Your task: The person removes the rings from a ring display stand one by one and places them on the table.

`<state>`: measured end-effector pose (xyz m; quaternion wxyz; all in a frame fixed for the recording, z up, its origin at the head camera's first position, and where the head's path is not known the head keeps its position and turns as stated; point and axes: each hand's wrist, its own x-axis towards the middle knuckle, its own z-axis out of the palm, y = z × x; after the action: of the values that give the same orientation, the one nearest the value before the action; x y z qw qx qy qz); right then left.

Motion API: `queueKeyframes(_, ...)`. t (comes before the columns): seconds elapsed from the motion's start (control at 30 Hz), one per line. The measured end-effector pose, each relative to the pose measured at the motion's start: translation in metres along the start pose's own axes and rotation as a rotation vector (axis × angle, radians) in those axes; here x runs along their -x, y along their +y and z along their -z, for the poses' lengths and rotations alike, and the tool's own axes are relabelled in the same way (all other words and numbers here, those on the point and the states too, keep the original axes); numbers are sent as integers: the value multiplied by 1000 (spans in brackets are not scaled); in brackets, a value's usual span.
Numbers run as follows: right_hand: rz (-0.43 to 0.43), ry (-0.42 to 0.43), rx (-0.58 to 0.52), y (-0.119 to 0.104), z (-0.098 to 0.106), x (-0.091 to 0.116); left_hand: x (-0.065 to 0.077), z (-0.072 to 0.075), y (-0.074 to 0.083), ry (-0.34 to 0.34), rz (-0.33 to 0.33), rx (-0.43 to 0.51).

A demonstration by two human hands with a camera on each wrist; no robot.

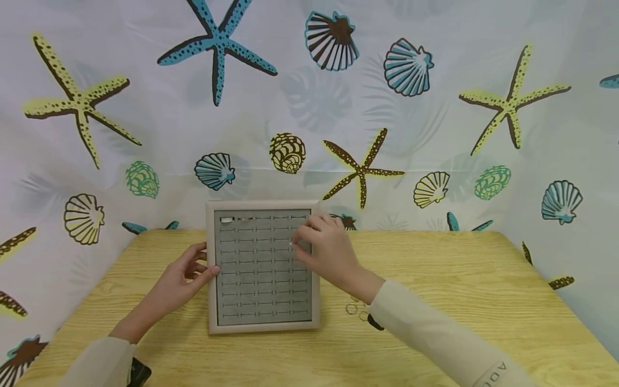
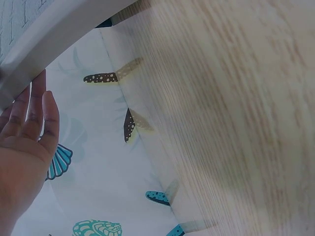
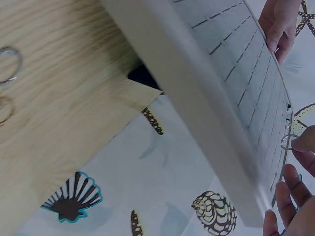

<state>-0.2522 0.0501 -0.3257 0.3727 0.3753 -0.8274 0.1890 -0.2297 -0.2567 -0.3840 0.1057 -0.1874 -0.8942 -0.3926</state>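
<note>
A ring display tray [image 1: 263,325] with a pale frame and a grey slotted insert stands propped up on the table. My left hand [image 1: 181,279] grips its left edge, thumb on the front; the left wrist view shows the fingers [image 2: 35,110] reaching behind the frame. Near the upper right slots, my right hand [image 1: 329,244] pinches a thin ring [image 3: 282,142] between thumb and index finger, close to the insert. Two rings sit in the top row at the left: a wide whitish one [image 1: 226,220] and a thinner one [image 1: 245,219] beside it.
Several loose rings [image 1: 351,304] lie on the wooden table [image 1: 435,269] right of the tray, below my right forearm. Something dark [image 3: 142,77] shows behind the tray's frame. A curtain [image 1: 290,107] printed with shells and starfish hangs behind the table.
</note>
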Motion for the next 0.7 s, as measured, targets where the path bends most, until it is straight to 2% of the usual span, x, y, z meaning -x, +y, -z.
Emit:
queueKeyframes(0.3,-50,-29,-12,26,16,40,0,0,0,7,-4,-5)
queueKeyframes(0.7,-111,-123,26,57,26,95,0,1,-1,-2,6,-18)
